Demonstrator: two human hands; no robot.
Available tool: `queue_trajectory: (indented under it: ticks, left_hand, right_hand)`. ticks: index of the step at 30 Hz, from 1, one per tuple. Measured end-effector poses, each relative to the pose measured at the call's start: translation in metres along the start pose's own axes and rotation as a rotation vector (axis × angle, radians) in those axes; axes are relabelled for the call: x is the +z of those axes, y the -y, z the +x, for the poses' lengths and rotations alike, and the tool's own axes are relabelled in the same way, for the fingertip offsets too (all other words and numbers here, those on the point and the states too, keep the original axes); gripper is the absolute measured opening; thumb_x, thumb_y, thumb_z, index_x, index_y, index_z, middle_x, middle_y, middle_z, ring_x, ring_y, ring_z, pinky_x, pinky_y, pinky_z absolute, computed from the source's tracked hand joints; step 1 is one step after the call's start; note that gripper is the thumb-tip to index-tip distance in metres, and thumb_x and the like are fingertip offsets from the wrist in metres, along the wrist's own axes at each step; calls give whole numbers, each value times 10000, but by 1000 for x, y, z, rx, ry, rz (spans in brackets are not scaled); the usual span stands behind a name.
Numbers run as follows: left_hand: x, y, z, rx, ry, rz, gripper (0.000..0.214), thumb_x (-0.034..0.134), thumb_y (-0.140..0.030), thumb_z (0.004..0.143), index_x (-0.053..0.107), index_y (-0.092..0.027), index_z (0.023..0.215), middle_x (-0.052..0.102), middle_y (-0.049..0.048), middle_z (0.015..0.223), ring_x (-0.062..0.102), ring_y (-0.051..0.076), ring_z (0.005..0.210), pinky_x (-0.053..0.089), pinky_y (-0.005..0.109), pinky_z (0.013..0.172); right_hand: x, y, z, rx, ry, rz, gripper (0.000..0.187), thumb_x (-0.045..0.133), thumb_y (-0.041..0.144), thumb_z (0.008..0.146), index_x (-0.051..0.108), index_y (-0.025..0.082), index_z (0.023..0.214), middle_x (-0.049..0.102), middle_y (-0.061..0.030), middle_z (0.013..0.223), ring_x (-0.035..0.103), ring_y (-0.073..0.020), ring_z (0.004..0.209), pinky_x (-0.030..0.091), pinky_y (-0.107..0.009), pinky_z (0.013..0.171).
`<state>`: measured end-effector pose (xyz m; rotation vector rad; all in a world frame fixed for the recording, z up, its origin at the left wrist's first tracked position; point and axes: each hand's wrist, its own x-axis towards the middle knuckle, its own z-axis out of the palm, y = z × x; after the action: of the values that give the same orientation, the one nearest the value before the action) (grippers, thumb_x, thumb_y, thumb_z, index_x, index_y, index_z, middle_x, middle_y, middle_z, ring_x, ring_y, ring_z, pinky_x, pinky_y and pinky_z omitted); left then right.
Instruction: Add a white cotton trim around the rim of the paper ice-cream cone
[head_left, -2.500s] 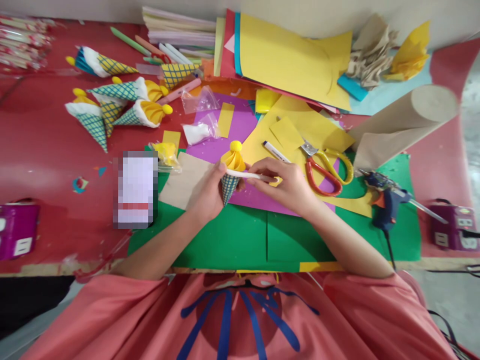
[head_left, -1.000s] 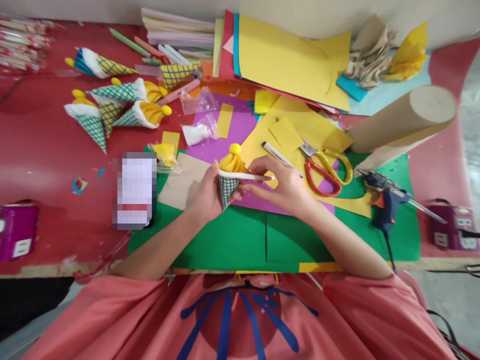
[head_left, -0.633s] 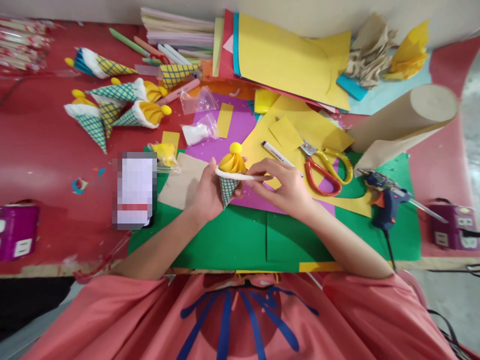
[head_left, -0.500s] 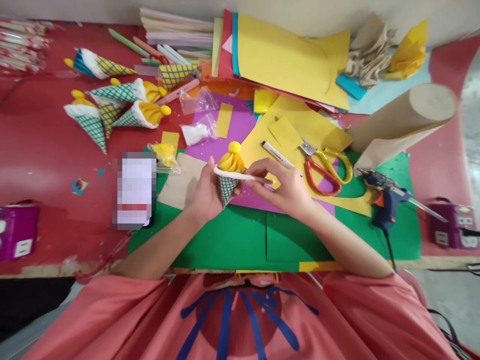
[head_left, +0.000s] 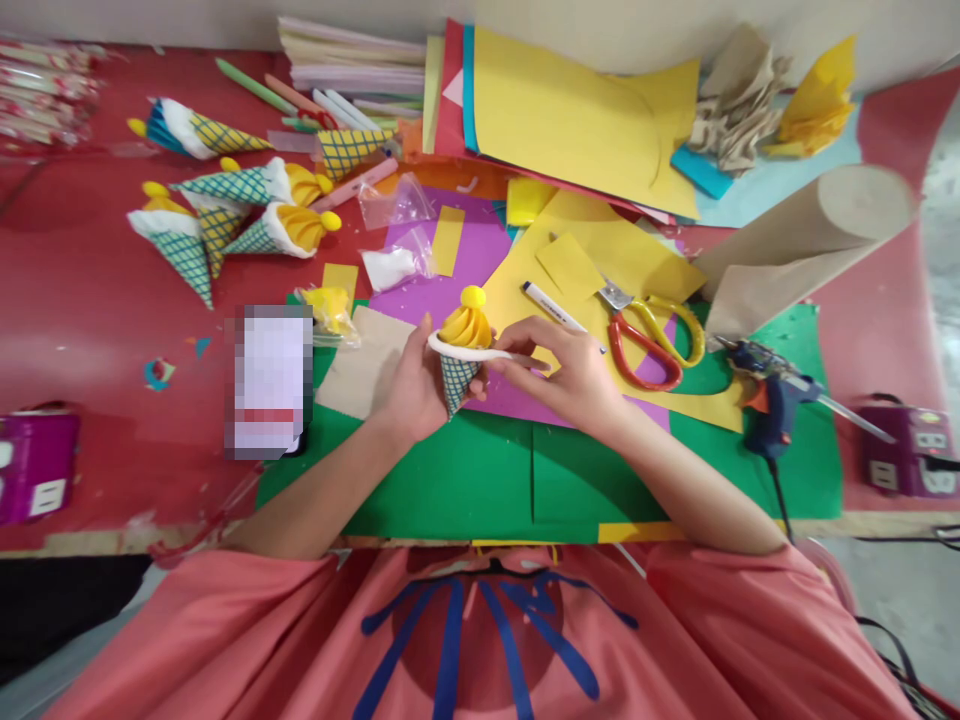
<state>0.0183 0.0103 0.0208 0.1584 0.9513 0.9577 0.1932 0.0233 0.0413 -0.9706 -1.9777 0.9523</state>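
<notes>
My left hand (head_left: 411, 385) is closed around a small paper ice-cream cone (head_left: 457, 378) with a blue grid pattern, a yellow swirl (head_left: 466, 326) and a yellow ball on top. A white strip (head_left: 487, 352) runs along the cone's rim and out to the right. My right hand (head_left: 571, 372) pinches the free end of that strip. Both hands hover over green (head_left: 480, 480) and purple (head_left: 480, 250) foam sheets at the table's front middle.
Several finished cones (head_left: 225, 215) lie at the back left. Red-and-yellow scissors (head_left: 651, 338), a white marker (head_left: 551, 305) and a blue glue gun (head_left: 772, 405) sit right of my hands. Stacked coloured sheets (head_left: 570, 115) and a cardboard roll (head_left: 810, 240) fill the back right. A blurred box (head_left: 270, 380) stands left.
The white strip has wrapped further round the cone's rim toward the left, and my left thumb now presses on it. My right hand stayed at the strip's end.
</notes>
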Motion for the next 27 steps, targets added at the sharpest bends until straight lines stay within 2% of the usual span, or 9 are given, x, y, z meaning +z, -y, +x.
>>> queue_trajectory:
  ticks: [7, 13, 18, 21, 27]
  left_hand:
    - [1, 3, 5, -18, 12, 26, 581, 421, -648, 939, 678, -138, 1047, 724, 65, 727, 699, 178, 623, 545, 249, 524]
    - [-4, 5, 5, -27, 75, 13, 544, 422, -638, 945, 658, -181, 1122, 742, 59, 789, 727, 208, 727, 558, 258, 545]
    - [0, 4, 0, 6, 102, 15, 506, 457, -620, 933, 642, -201, 1148, 743, 56, 838, 724, 206, 754, 556, 256, 548]
    - [3, 3, -1, 33, 81, 17, 441, 507, -569, 928, 638, -200, 1129, 740, 50, 833, 717, 194, 751, 546, 245, 549]
    - [1, 1, 1, 42, 54, 16, 441, 471, -606, 926, 645, -202, 958, 723, 52, 786, 714, 207, 753, 513, 251, 520]
  right_hand:
    - [2, -4, 0, 100, -6, 23, 159, 672, 317, 898, 625, 168, 870, 672, -8, 772, 569, -107, 653, 463, -232, 609]
    - [3, -4, -1, 130, -8, 50, 228, 688, 384, 886, 596, 176, 870, 667, -22, 785, 562, -113, 645, 466, -235, 582]
    - [3, -2, -2, 175, 3, 22, 290, 694, 447, 877, 570, 185, 854, 622, -7, 718, 541, -116, 617, 438, -227, 531]
    - [2, -1, -2, 177, 17, 29, 292, 709, 441, 864, 568, 186, 860, 613, 3, 698, 536, -111, 604, 428, -215, 504]
    - [0, -1, 0, 111, 1, 57, 133, 697, 261, 860, 596, 185, 900, 662, -2, 777, 563, -104, 641, 450, -218, 548]
